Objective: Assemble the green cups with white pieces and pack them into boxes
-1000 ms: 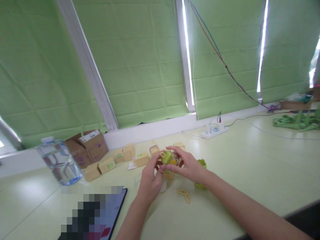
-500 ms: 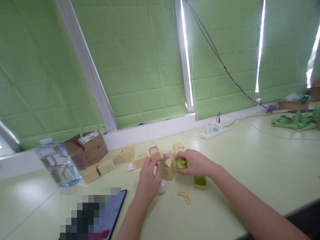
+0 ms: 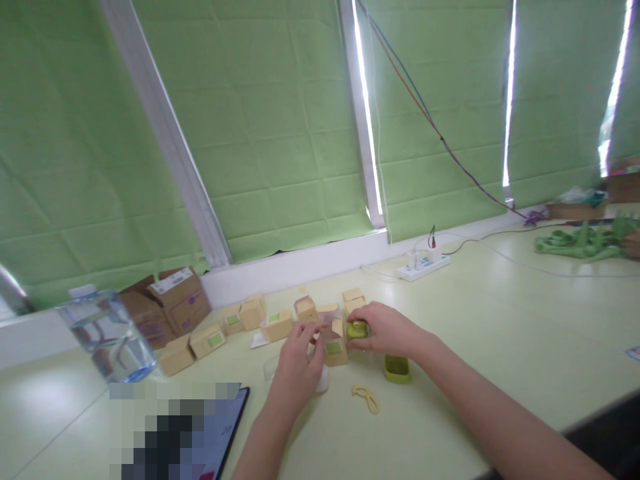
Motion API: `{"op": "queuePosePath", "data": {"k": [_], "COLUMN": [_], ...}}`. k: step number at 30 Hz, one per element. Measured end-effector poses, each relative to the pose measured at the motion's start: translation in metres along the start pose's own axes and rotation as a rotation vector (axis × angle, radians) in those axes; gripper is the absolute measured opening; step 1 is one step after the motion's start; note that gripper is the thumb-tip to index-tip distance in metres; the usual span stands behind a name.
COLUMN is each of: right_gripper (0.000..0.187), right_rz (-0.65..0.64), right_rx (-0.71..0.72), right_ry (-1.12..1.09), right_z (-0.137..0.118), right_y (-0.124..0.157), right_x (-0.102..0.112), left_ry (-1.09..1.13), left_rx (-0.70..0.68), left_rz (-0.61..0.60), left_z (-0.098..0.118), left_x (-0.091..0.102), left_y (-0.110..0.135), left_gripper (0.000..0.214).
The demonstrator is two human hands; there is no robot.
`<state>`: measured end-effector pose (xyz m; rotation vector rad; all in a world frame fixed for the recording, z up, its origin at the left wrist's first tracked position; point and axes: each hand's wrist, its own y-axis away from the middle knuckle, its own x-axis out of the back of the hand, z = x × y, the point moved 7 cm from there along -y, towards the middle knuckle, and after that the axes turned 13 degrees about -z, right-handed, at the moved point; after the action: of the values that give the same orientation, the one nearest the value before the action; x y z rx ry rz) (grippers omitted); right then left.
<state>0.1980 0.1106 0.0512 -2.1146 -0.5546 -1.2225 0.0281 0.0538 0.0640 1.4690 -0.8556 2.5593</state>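
My right hand [image 3: 387,330] pinches a small olive-green square case part [image 3: 357,330] between thumb and fingers, just right of an open small cardboard box [image 3: 335,350]. That box stands upright with its flaps raised and a green label on its front. My left hand [image 3: 297,360] is curled at the box's left side, fingertips at its upper edge and flap. Below my right wrist, an olive-green square tray [image 3: 397,370] rests with its hollow side up. A yellow looped strap [image 3: 367,399] lies nearer to me. Beside my left hand are a rounded white object [image 3: 323,380], partly hidden, and a clear plastic piece [image 3: 270,367].
Several small cardboard boxes [image 3: 277,325] line the back of the table. To the left stand a large water bottle [image 3: 113,333], a brown carton [image 3: 175,307] and a tablet [image 3: 220,440]. A power strip [image 3: 424,267] and green items [image 3: 585,241] lie farther right.
The green case part in my right hand has shifted slightly left, closer to the open box. My left hand stays at the box's side. The whole view has shifted a little.
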Motion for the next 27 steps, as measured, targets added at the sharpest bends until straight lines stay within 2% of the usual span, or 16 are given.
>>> {"op": "queuePosePath", "data": {"k": [4, 6, 10, 14, 20, 27], "right_gripper": [0.035, 0.034, 0.036, 0.035, 0.034, 0.033], "right_rz": [0.251, 0.307, 0.237, 0.158, 0.103, 0.236], "right_rx": [0.038, 0.122, 0.311, 0.412, 0.433, 0.399], "right_ry": [-0.179, -0.307, -0.498, -0.578, -0.533, -0.301], "right_z": [-0.003, -0.01, -0.034, -0.054, -0.06, -0.053], "right_y": [0.007, 0.011, 0.014, 0.017, 0.017, 0.017], "right_x": [0.024, 0.029, 0.025, 0.021, 0.019, 0.027], "left_ry": [-0.018, -0.018, 0.016, 0.054, 0.085, 0.152], "left_rx": [-0.016, -0.03, -0.056, -0.083, -0.056, -0.064], "left_rz": [-0.014, -0.033, -0.095, -0.085, 0.01, 0.034], "left_z": [-0.001, -0.002, -0.004, -0.001, -0.002, 0.001], "left_x": [-0.002, -0.005, -0.01, -0.008, -0.001, 0.0], "left_y": [0.001, 0.001, 0.001, 0.001, -0.001, -0.001], "left_gripper": [0.033, 0.039, 0.038, 0.031, 0.027, 0.023]}}
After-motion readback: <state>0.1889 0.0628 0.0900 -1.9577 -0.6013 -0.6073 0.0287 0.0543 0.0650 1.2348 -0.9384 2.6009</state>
